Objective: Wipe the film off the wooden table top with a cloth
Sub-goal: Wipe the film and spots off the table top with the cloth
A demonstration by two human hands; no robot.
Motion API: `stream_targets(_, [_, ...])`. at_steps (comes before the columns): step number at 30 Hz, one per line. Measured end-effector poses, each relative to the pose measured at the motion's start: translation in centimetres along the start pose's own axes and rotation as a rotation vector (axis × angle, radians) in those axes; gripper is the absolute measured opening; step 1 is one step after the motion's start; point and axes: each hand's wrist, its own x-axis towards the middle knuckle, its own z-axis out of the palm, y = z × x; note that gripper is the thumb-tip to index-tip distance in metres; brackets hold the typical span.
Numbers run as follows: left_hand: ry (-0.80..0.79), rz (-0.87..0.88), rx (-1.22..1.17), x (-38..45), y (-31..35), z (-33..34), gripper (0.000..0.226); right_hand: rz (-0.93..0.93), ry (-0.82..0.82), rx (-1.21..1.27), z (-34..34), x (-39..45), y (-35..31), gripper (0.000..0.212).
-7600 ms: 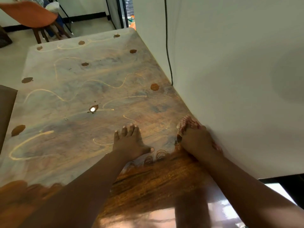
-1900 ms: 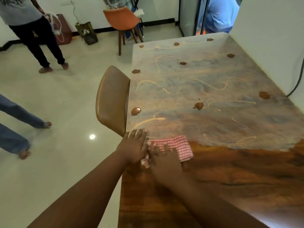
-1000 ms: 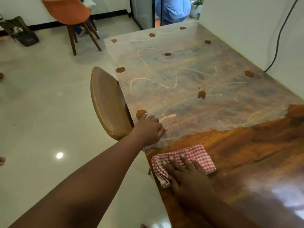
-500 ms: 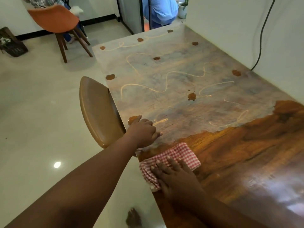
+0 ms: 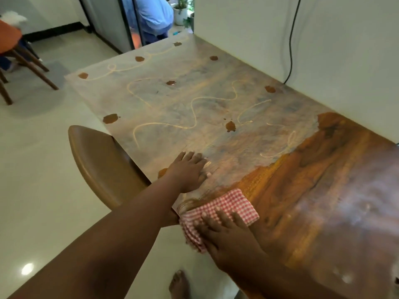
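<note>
The right hand (image 5: 226, 231), fingers spread flat, is dragging the checked cloth (image 5: 220, 209) back along the table top's (image 5: 323, 190) near-left edge, widening the clean wood; the left hand (image 5: 190, 169), flat, is bracing on the film (image 5: 183, 104).

This looks like a home dining room, or a similar lived-in indoor room. A long wooden tabletop (image 5: 323, 180), filmed over with pale haze and brown blotches on its far half, stands against a plain white wall (image 5: 345, 50) on the right. A tan padded chair (image 5: 101, 165) is tucked at its left edge, and an orange-seated wooden-legged chair (image 5: 13, 46) stands far left on a glossy cream tiled floor (image 5: 43, 190). A black cable (image 5: 292, 39) hangs down the wall. Beyond a dark-framed glass door (image 5: 127, 20) at the far end stand potted green plants (image 5: 181, 9), with a person in a blue shirt (image 5: 154, 16) beside them.
</note>
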Motion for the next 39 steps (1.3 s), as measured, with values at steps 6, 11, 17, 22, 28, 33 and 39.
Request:
stream_targets(6, [0.0,0.036,-0.012,0.1,-1.6,-0.6,0.064,0.184,-0.075,0.05,-0.6,0.9,3.6,0.053])
stream_targets(11, [0.018,0.059,-0.043,0.7,-1.2,-0.1,0.06,0.178,0.09,0.101,-0.7,6.1,-1.5,0.056])
stream_targets(17, [-0.003,0.099,-0.029,1.6,-0.6,-0.2,0.064,0.066,0.071,0.104,1.6,2.2,0.1,0.062])
stream_targets(22, [0.0,0.116,-0.162,2.5,-1.6,-1.6,0.06,0.207,0.024,0.069,-1.2,4.8,4.0,0.063])
stream_targets(28, [-0.019,0.07,-0.273,3.9,-1.8,-2.5,0.056,0.104,0.087,0.147,-0.3,6.6,-1.1,0.061])
stream_targets(33, [0.01,0.028,-0.359,5.0,-2.6,-3.4,0.053,0.084,0.104,0.051,-0.1,3.0,3.2,0.049])
stream_targets(39, [-0.086,0.043,-0.135,5.6,-1.9,-3.0,0.057,0.27,0.067,0.109,-2.4,7.9,7.2,0.053])
